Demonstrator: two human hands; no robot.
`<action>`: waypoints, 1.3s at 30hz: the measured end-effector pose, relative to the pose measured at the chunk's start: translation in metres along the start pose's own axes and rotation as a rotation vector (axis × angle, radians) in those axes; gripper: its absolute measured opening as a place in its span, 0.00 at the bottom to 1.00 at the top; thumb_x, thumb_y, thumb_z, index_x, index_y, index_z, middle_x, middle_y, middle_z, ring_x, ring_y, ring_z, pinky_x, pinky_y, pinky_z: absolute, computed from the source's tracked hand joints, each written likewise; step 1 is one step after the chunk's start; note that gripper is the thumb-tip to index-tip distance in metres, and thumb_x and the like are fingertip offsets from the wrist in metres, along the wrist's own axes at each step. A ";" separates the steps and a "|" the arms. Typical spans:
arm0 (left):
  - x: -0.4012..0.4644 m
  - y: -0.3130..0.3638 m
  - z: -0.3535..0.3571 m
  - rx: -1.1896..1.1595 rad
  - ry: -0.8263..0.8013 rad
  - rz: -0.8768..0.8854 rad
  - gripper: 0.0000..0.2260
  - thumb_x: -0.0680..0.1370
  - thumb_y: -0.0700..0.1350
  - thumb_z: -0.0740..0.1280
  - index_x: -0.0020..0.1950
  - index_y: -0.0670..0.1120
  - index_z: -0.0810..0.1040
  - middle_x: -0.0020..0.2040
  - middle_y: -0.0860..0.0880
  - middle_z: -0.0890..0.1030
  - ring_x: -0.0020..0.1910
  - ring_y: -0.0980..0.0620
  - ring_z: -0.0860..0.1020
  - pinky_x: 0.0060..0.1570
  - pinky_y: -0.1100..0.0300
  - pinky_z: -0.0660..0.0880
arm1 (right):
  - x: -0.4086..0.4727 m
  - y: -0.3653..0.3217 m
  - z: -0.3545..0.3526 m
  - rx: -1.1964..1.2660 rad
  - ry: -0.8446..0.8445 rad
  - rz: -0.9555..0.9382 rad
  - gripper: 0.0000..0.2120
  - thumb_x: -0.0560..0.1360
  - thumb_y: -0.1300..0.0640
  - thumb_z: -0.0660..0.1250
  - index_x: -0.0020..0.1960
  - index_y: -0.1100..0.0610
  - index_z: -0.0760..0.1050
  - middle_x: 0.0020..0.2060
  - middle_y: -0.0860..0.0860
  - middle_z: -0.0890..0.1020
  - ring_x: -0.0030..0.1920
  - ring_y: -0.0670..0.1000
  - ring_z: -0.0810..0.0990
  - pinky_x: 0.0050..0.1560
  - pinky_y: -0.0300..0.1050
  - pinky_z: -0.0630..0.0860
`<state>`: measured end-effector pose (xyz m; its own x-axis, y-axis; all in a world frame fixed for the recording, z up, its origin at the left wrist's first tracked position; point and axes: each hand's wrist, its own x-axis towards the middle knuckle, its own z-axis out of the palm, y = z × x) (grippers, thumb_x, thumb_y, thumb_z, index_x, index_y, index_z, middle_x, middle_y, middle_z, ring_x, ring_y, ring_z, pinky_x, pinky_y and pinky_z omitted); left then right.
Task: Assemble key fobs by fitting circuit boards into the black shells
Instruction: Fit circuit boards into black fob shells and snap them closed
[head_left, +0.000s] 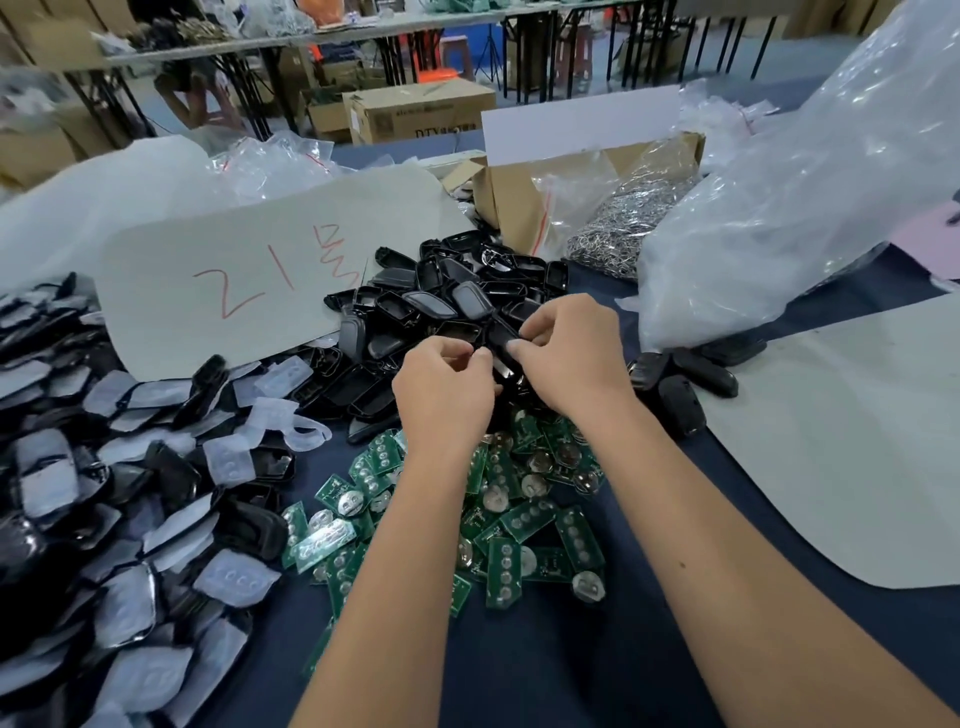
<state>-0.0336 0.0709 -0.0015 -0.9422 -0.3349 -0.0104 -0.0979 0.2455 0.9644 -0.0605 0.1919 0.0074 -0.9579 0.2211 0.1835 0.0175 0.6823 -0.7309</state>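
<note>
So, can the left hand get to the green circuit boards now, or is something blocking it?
Probably not at once. The left hand is busy: together with the right hand it pinches a black shell. The circuit boards lie uncovered just below both wrists, so once it lets go, the way looks free.

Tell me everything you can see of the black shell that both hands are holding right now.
The black shell is a small, glossy, dark plastic piece, elongated with rounded edges. It is held tilted above the pile of loose black shells, just beyond the green circuit boards. The left hand pinches its near-left edge, and the right hand grips it from the right with curled fingers. The hands cover most of it, so whether a board sits inside cannot be told.
</note>
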 end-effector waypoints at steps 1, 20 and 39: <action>0.001 0.000 -0.003 -0.037 -0.004 -0.009 0.02 0.81 0.44 0.70 0.48 0.49 0.80 0.44 0.49 0.85 0.35 0.52 0.86 0.49 0.46 0.85 | -0.003 -0.005 0.000 0.055 -0.003 -0.024 0.05 0.73 0.55 0.78 0.47 0.55 0.86 0.38 0.48 0.84 0.42 0.48 0.84 0.44 0.38 0.80; 0.019 -0.047 -0.235 -0.130 0.419 -0.103 0.19 0.77 0.31 0.63 0.57 0.51 0.83 0.45 0.45 0.82 0.31 0.53 0.83 0.33 0.62 0.81 | -0.102 -0.137 0.120 0.011 -0.717 -0.687 0.03 0.77 0.52 0.74 0.50 0.50 0.83 0.43 0.45 0.80 0.44 0.48 0.77 0.49 0.48 0.78; 0.028 -0.050 -0.242 -0.324 0.388 -0.016 0.13 0.78 0.34 0.72 0.60 0.47 0.80 0.45 0.45 0.82 0.34 0.52 0.86 0.41 0.57 0.84 | -0.069 -0.144 0.087 -0.402 -0.956 -0.576 0.08 0.72 0.53 0.81 0.44 0.50 0.82 0.38 0.44 0.83 0.38 0.47 0.83 0.40 0.45 0.79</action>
<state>0.0222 -0.1709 0.0137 -0.7467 -0.6650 0.0141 0.0511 -0.0362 0.9980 -0.0215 0.0175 0.0429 -0.6764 -0.6844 -0.2722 -0.5612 0.7183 -0.4113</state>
